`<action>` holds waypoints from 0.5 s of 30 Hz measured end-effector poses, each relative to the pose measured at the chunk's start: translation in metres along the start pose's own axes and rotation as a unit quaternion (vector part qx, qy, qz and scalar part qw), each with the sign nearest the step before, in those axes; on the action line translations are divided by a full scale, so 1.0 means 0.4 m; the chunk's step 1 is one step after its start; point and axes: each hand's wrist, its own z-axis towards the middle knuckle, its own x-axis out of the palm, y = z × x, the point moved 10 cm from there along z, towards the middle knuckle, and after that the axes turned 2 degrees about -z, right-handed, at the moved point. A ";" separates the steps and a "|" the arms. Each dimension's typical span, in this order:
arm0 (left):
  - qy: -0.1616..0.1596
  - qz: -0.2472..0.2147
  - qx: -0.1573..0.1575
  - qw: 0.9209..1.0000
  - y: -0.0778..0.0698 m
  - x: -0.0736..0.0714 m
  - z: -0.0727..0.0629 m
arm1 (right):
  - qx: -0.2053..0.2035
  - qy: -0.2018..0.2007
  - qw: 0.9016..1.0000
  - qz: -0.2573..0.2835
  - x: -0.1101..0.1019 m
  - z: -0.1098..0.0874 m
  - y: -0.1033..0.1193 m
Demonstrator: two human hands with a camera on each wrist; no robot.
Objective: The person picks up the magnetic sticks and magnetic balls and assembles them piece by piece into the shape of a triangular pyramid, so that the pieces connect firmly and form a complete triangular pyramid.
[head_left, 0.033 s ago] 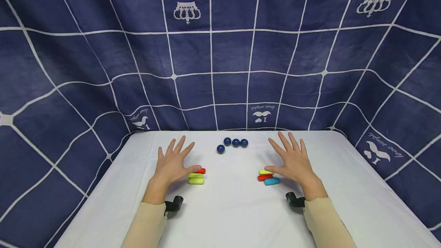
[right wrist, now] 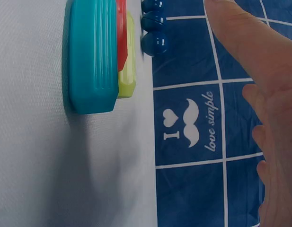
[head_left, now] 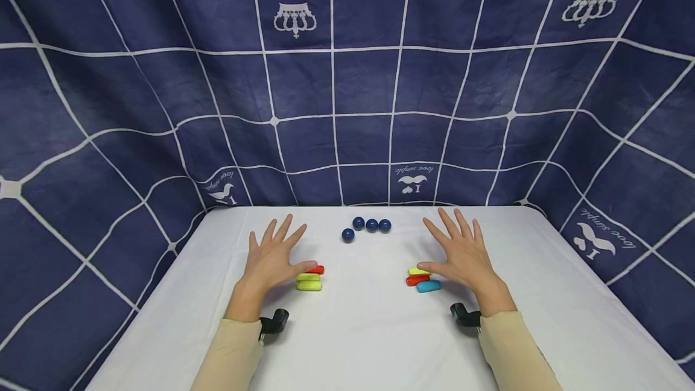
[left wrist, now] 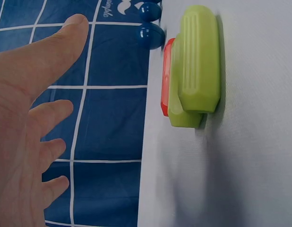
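Observation:
My left hand (head_left: 268, 264), its fingers spread, hovers over the left of the table and holds nothing. Beside its thumb lie a red plastic piece (head_left: 318, 269) and two yellow-green ribbed pieces (left wrist: 200, 61) in a row; the thumb overlaps the red one in the head view. On the other side my right hand (head_left: 466, 261) is also raised with fingers apart and nothing in it. Near that thumb sit a yellow-green piece (head_left: 417, 271), a red piece (head_left: 417, 280) and a blue ribbed piece (right wrist: 93, 56), side by side. Each piece is elongated with bevelled ends.
Several shiny dark blue balls (head_left: 371, 225) rest near the back edge, between the hands. A white cloth covers the table (head_left: 364, 330). Navy curtains (head_left: 364, 83) with white grid lines stand behind and at both sides. A black wrist mount (head_left: 275, 321) sticks out from the left sleeve.

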 end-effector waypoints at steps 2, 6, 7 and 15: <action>0.000 0.001 -0.001 1.000 0.000 0.001 0.000 | 0.001 0.002 1.000 0.001 0.002 -0.001 -0.001; 0.001 0.001 -0.002 1.000 0.001 0.006 0.000 | 0.004 0.004 1.000 0.002 0.003 -0.003 -0.004; 0.003 0.000 -0.002 1.000 0.001 0.008 -0.001 | 0.004 0.004 1.000 0.003 0.003 -0.005 -0.004; 0.011 -0.001 -0.015 1.000 0.009 0.019 0.003 | 0.011 0.008 1.000 0.008 0.017 -0.005 -0.018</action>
